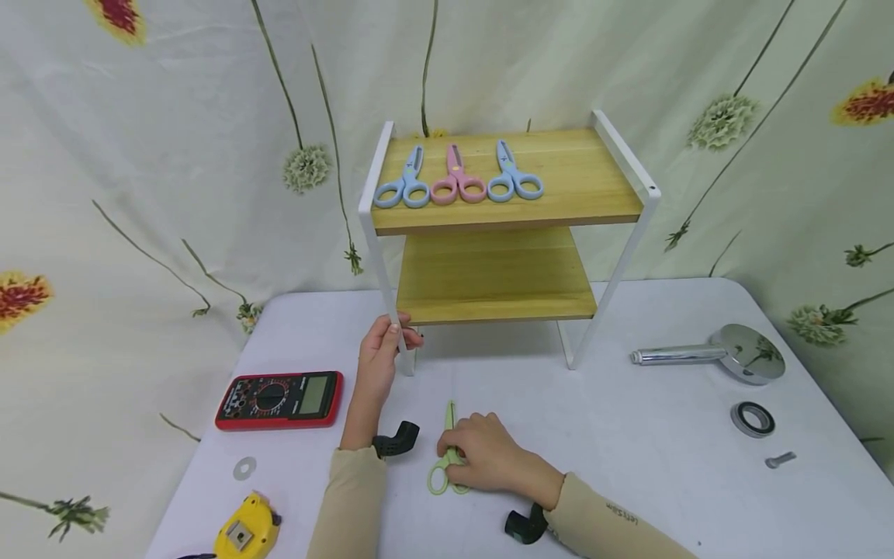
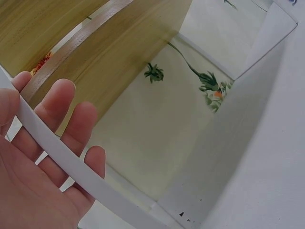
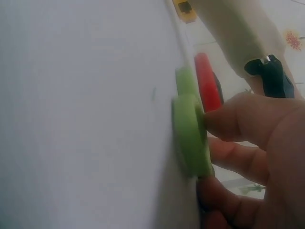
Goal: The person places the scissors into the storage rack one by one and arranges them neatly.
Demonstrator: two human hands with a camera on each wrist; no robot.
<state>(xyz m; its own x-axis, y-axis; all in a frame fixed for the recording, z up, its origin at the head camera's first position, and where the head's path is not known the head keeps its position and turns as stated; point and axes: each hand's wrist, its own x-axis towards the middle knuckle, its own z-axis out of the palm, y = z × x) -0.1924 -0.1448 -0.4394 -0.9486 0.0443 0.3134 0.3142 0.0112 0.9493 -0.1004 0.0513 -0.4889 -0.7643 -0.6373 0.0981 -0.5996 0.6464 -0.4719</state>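
Observation:
At the two-tier shelf (image 1: 503, 272), my left hand (image 1: 379, 361) holds the white front left leg; in the left wrist view the fingers lie behind the white bar (image 2: 71, 160) with the thumb in front. On the tabletop, my right hand (image 1: 489, 454) pinches a pair of green scissors (image 1: 438, 475) around the handles, blades pointing toward the shelf. The right wrist view shows thumb and fingers against a green handle loop (image 3: 188, 131). Along the top board lie blue scissors (image 1: 403, 186), pink scissors (image 1: 457, 182) and another blue pair (image 1: 513, 178), side by side.
Left on the white table (image 1: 531, 404) are a red-black multimeter (image 1: 279, 400), a flat washer (image 1: 244, 468) and a yellow tape measure (image 1: 247, 528). To the right lie a chrome shower head (image 1: 747, 353), a ring bearing (image 1: 753, 419) and a bolt (image 1: 780, 460). Floral cloth hangs behind.

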